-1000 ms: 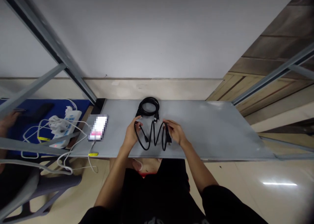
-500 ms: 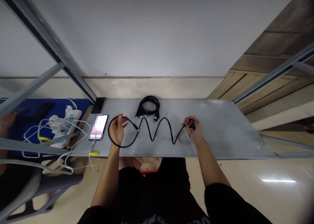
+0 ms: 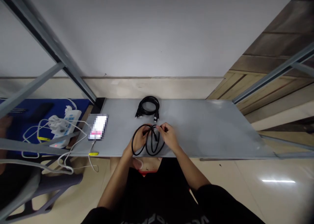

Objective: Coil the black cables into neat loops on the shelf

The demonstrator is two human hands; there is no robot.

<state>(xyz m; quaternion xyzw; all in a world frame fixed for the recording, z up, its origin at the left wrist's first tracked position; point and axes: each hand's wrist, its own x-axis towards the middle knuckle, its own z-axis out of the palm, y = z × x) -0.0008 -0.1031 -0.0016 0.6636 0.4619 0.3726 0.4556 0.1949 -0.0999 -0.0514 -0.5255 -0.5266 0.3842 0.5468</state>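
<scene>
Left grip point(image 3: 140, 138) and right grip point(image 3: 169, 136) hold black cable point(image 3: 151, 128) — loops spread sideways, plug point(image 3: 155, 138) toward the body.

This was a plain indoor workroom, though whether workshop or office could not be told. A long grey flat-topped bench point(image 3: 208, 129) with grey metal struts point(image 3: 75, 77) stood against a pale smooth wall point(image 3: 159, 37); to the left were a blue-covered table point(image 3: 21, 121) bearing a white multi-socket power strip point(image 3: 74, 116) and, nearer, a grey plastic stool point(image 3: 60, 183), above glossy cream floor tiles point(image 3: 245, 184).
</scene>
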